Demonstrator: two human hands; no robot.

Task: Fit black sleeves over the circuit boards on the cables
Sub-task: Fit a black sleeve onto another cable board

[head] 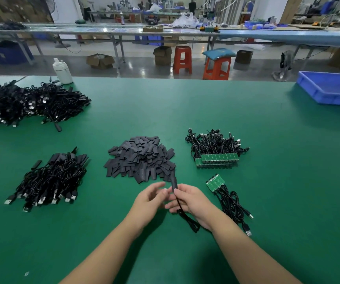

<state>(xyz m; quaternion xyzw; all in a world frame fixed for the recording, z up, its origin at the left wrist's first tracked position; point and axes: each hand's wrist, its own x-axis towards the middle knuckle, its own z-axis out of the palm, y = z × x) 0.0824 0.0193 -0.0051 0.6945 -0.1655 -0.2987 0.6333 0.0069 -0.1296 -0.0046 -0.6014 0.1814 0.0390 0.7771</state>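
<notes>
My right hand (pixel 189 199) pinches a black cable (pixel 185 219) just below a black sleeve (pixel 174 182) that stands upright over the cable's end; the board inside is hidden. The cable loops down under my right wrist. My left hand (pixel 151 198) hovers beside it with relaxed, slightly spread fingers and holds nothing. A heap of loose black sleeves (pixel 141 158) lies just beyond my hands. To the right lie a small fan of cables with bare green boards (pixel 215 183) and, farther back, a larger bundle with green boards (pixel 216 158). Sleeved cables (pixel 50 179) are piled at the left.
A big heap of black cables (pixel 27 103) fills the far left of the green table (pixel 267 140). A white bottle (pixel 62 71) stands at the back edge, and a blue tray (pixel 329 89) sits at the far right. Stools and benches stand beyond the table.
</notes>
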